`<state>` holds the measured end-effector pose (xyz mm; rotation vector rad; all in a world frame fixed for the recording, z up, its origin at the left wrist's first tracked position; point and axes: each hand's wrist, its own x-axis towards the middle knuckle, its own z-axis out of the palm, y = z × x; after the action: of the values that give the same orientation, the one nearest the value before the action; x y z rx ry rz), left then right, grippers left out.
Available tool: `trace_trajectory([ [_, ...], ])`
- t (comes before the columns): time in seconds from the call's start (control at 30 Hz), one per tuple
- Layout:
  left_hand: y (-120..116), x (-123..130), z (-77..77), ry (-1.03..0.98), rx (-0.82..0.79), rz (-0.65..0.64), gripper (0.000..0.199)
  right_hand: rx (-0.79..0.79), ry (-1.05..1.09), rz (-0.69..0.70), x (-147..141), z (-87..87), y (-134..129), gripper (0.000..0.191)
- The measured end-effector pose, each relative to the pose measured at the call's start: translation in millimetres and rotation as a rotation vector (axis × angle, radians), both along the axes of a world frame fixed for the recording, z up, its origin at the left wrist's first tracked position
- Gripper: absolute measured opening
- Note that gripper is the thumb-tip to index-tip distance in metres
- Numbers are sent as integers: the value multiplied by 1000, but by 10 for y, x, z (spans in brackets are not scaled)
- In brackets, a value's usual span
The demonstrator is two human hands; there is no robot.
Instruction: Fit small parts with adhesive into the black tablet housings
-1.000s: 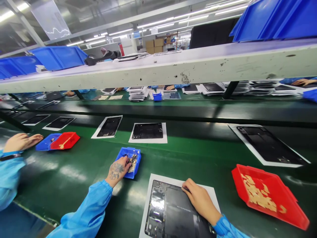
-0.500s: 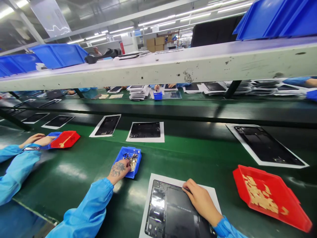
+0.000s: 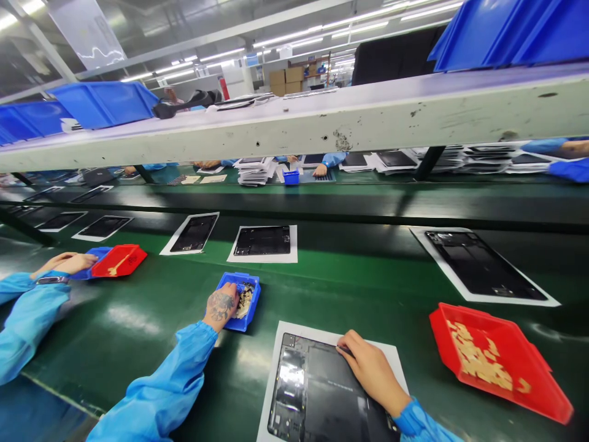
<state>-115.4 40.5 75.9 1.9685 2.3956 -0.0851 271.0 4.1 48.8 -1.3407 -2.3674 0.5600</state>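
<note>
My left hand (image 3: 221,305), tattooed on its back, is in the blue bin (image 3: 251,314) of small parts. Its fingers are bent together over the parts, and what they hold is hidden. My right hand (image 3: 370,368) rests on the upper right edge of a black tablet-like panel (image 3: 329,393), its fingers closed around something too small to make out. The panel lies on a white sheet (image 3: 271,368) at the bottom centre. To the right stands a red bin (image 3: 529,368) with pale yellow pieces in it.
More black panels on white sheets (image 3: 264,240) lie across the green belt (image 3: 138,288). On the left, a co-worker's hands (image 3: 69,264) are at a blue bin beside a red bin (image 3: 122,261). A pale shelf (image 3: 294,126) with blue bins crosses above.
My left hand has shifted slightly within the blue bin. My right hand stays on the panel. Across the way, a person's hand has come down beside the small blue bin. The view has shifted slightly.
</note>
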Motion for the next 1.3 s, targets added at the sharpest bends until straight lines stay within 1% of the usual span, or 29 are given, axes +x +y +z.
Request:
trace_trajectory([
  [0.13,-30,6,18,2,77,-16,21,-16,-8,9,0,-12,1,21],
  [0.23,-93,-5,74,-21,129,-43,24,-23,-48,19,9,-43,0,19],
  [0.4,-201,-55,181,-89,154,-80,22,-20,-54,31,24,-82,-1,16],
  [0.6,-289,-127,290,-184,112,-76,22,-2,-45,22,16,-81,13,16],
  [0.7,-323,-102,292,-213,61,-62,20,7,-42,18,12,-76,10,17],
  [0.83,-344,-4,276,-202,-19,-72,13,14,-17,8,11,-72,5,19],
  [0.9,-334,26,302,-188,-7,-66,14,14,5,-3,10,-65,2,22],
  [1.03,-309,43,393,-188,82,-67,16,-6,32,-12,4,-47,-6,26],
  [1.1,-324,74,431,-207,143,-103,17,-18,34,-7,3,-43,-5,26],
  [1.17,-365,146,457,-232,225,-167,20,-30,36,3,4,-38,-2,26],
  [1.23,-423,265,468,-264,306,-277,24,-33,67,1,7,-6,-5,26],
  [1.3,-483,433,464,-302,357,-412,25,-21,149,-40,4,84,-33,27],
])
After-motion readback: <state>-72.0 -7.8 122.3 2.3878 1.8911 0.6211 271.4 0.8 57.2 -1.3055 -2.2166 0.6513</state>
